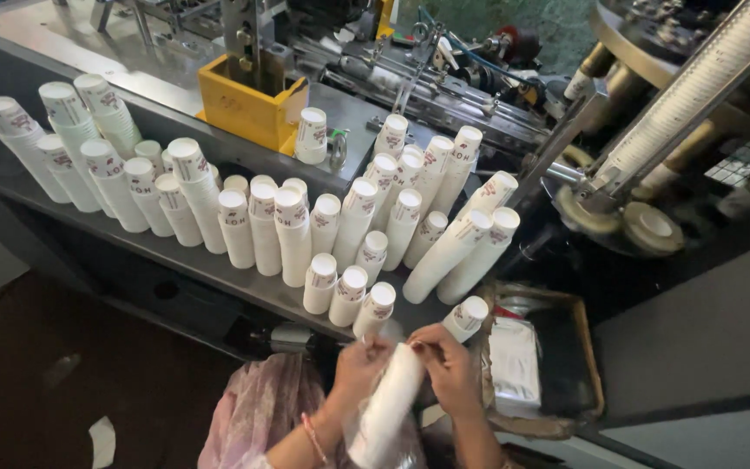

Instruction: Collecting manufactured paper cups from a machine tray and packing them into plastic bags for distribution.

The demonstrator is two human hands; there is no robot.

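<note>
My left hand point(356, 369) and my right hand point(446, 369) both grip a stack of white paper cups point(388, 408) wrapped in a thin clear plastic sleeve, held upright at the bottom middle. The fingers of both hands pinch the sleeve's top end. Just above my hands, several upside-down stacks of white printed paper cups point(340, 234) stand on the grey machine ledge point(175, 256).
More cup stacks point(71, 148) fill the ledge's left part. A yellow box-shaped part point(245, 108) and metal machinery sit behind. A long chute of nested cups point(696, 91) slants at the upper right. A brown-framed bin point(549, 365) with white packets lies right of my hands.
</note>
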